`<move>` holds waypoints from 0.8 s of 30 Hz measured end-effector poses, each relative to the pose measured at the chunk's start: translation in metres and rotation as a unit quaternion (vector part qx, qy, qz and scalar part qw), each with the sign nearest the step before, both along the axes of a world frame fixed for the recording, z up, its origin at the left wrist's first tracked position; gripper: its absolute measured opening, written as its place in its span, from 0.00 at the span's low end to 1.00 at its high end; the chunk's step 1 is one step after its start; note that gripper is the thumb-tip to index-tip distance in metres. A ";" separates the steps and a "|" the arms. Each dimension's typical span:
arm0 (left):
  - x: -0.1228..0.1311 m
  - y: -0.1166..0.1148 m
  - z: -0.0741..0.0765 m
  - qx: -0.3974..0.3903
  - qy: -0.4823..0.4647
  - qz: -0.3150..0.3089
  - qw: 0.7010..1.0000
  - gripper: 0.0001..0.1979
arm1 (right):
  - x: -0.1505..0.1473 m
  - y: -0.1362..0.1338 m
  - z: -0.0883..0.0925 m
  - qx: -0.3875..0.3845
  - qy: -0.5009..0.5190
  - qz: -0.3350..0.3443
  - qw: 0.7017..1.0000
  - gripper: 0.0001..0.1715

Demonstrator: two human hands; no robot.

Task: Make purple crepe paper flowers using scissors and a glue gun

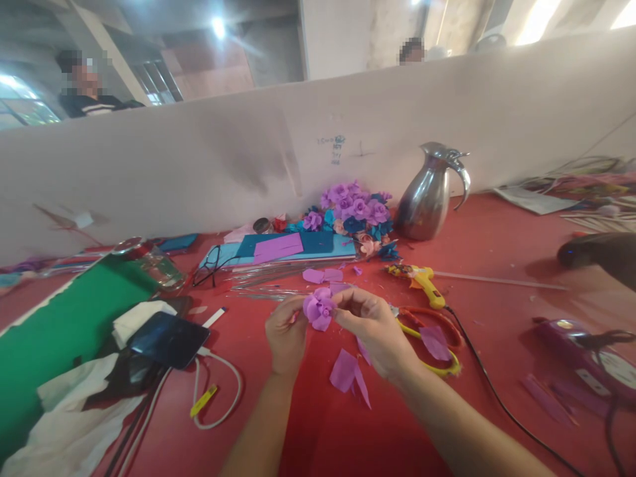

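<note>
A small purple paper flower [319, 310] is held above the red table [497, 291] between both hands. My left hand [287, 336] pinches it from the left, fingers closed. My right hand [375, 331] grips it from the right with fingertips curled on the petals. Loose purple paper scraps [349, 375] lie on the table just below the hands. More purple pieces [322, 275] lie beyond them.
A yellow glue gun [422, 281] and scissors [433, 338] lie right of the hands. Finished paper flowers [355, 215], a steel jug [430, 195], coloured sheets [278, 248], a phone [167, 339] and green cloth [64, 324] sit around. People are behind the white partition [248, 146].
</note>
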State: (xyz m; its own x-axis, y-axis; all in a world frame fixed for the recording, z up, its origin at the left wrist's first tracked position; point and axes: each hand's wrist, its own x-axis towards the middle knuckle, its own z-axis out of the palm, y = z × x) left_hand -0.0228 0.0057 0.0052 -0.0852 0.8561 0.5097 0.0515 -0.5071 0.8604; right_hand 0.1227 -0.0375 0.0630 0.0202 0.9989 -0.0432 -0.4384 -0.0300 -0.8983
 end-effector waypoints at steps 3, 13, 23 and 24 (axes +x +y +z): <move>0.000 0.001 -0.003 0.004 -0.019 -0.011 1.000 0.06 | -0.001 0.000 -0.001 0.002 0.004 0.007 1.000 0.14; 0.003 -0.002 0.003 -0.024 -0.025 0.009 0.999 0.05 | -0.001 -0.001 -0.005 -0.043 0.007 -0.010 0.999 0.19; 0.002 0.001 -0.004 -0.008 -0.048 0.006 0.999 0.05 | -0.007 -0.005 0.006 -0.040 0.014 -0.003 0.999 0.18; 0.002 0.001 -0.005 -0.007 -0.049 0.005 0.999 0.05 | -0.007 -0.005 0.006 -0.041 0.012 -0.002 0.999 0.17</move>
State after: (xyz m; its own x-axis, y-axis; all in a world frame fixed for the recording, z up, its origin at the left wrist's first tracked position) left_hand -0.0211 0.0070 0.0006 -0.1431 0.8621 0.4862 -0.0285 -0.4946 0.8686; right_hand 0.1153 -0.0426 0.0685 0.0223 0.9919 -0.1254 -0.4597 -0.1012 -0.8823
